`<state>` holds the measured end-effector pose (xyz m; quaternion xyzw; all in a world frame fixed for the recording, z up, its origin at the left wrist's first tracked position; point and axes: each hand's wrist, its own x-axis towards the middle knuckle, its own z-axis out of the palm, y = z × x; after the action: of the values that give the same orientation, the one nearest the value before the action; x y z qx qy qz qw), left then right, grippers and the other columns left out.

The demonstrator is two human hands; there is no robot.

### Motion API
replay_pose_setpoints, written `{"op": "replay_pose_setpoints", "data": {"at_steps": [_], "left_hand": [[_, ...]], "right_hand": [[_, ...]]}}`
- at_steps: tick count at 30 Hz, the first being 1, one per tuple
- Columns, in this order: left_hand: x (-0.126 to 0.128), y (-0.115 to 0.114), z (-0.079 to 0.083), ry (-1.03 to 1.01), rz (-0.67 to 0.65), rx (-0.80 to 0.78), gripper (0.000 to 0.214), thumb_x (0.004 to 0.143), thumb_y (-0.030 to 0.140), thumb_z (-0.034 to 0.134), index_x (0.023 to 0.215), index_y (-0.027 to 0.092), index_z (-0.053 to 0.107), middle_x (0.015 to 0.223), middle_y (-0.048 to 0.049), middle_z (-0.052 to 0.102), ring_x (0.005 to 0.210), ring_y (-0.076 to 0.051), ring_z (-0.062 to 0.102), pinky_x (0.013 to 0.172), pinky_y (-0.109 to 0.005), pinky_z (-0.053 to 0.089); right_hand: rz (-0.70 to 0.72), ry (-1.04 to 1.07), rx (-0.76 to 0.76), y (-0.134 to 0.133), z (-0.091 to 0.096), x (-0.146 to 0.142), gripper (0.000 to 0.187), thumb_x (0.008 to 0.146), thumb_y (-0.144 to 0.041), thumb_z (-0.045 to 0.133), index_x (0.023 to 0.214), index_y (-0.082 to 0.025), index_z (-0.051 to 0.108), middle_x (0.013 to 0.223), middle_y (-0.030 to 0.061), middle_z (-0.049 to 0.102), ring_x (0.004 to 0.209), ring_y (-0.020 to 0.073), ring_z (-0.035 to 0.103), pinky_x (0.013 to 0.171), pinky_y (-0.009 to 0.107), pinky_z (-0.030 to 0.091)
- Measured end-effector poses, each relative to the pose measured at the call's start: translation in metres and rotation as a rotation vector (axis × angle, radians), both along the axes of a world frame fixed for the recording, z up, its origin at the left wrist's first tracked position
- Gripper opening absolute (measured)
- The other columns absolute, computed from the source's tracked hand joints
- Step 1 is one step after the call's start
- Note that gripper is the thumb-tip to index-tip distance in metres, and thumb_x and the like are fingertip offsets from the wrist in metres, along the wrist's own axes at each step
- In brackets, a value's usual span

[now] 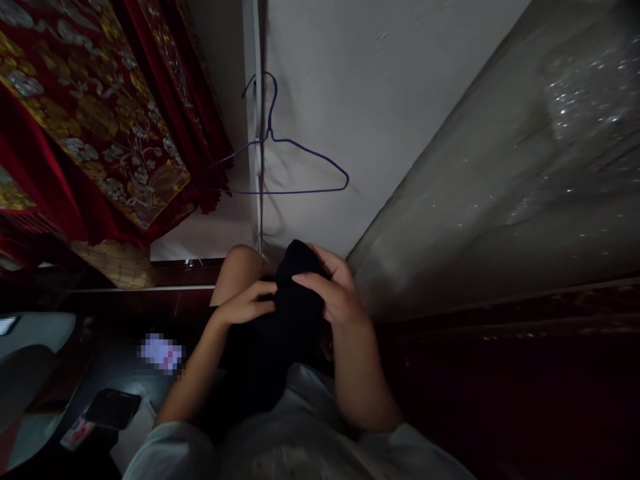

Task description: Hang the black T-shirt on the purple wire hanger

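Dark cloth (295, 303), bunched up and black, rests above my lap between both hands. Its exact kind does not show in the dim light. My right hand (337, 290) grips it from the right, thumb across the front and fingers behind the upper edge. From the left, my left hand (250, 303) pinches into the cloth, and its fingertips disappear in the folds. Beyond the hands a thin purple wire hanger (305, 192) hangs bare from a narrow metal upright (259, 120).
Red brocade drapery (145, 147) with gold and silver patterns hangs at the upper left. A plastic-covered grey surface (480, 207) slants along the right. At lower left lie a dark phone-like object (113, 409) and a pixelated bright item (161, 353). My bare knee (240, 267) is beside the upright.
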<state>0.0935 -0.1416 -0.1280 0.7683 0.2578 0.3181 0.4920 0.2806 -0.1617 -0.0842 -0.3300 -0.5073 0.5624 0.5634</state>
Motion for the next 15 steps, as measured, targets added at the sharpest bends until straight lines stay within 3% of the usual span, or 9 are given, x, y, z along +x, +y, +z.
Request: {"op": "replay_pose_setpoints", "data": {"at_steps": [5, 8, 12, 15], "left_hand": [[-0.014, 0.005, 0.017, 0.107, -0.115, 0.011, 0.017, 0.082, 0.031, 0.077, 0.094, 0.020, 0.079, 0.090, -0.0065, 0.076, 0.092, -0.025, 0.071, 0.091, -0.037, 0.059], [-0.036, 0.019, 0.030, 0.134, -0.070, 0.010, 0.015, 0.085, 0.031, 0.074, 0.094, 0.020, 0.079, 0.094, -0.0063, 0.076, 0.096, -0.025, 0.071, 0.092, -0.037, 0.057], [-0.066, 0.035, 0.047, -0.042, 0.162, -0.133, 0.018, 0.087, 0.039, 0.068, 0.088, 0.021, 0.073, 0.078, -0.0025, 0.070, 0.072, -0.020, 0.066, 0.066, -0.030, 0.053], [-0.079, 0.044, 0.060, 0.132, 0.298, 0.000, 0.025, 0.092, 0.045, 0.064, 0.102, 0.023, 0.070, 0.086, -0.0037, 0.071, 0.075, -0.021, 0.067, 0.065, -0.029, 0.051]], "right_hand": [[0.104, -0.164, 0.206, 0.011, 0.031, 0.015, 0.016, 0.072, -0.024, 0.079, 0.076, -0.021, 0.064, 0.070, -0.0019, 0.056, 0.065, 0.0125, 0.051, 0.060, 0.024, 0.045], [0.101, -0.315, 0.352, 0.029, 0.055, 0.031, 0.018, 0.072, -0.016, 0.073, 0.067, -0.020, 0.057, 0.063, -0.0033, 0.050, 0.058, 0.0100, 0.045, 0.056, 0.023, 0.039], [-0.096, -0.368, 0.520, 0.080, 0.074, 0.041, 0.018, 0.066, -0.013, 0.073, 0.066, -0.020, 0.056, 0.065, -0.0022, 0.052, 0.063, 0.0123, 0.050, 0.059, 0.025, 0.041], [-0.385, -0.264, 0.566, 0.136, 0.065, 0.024, 0.015, 0.071, -0.019, 0.072, 0.078, -0.022, 0.059, 0.082, 0.0007, 0.060, 0.081, 0.0173, 0.059, 0.074, 0.029, 0.050]]}}
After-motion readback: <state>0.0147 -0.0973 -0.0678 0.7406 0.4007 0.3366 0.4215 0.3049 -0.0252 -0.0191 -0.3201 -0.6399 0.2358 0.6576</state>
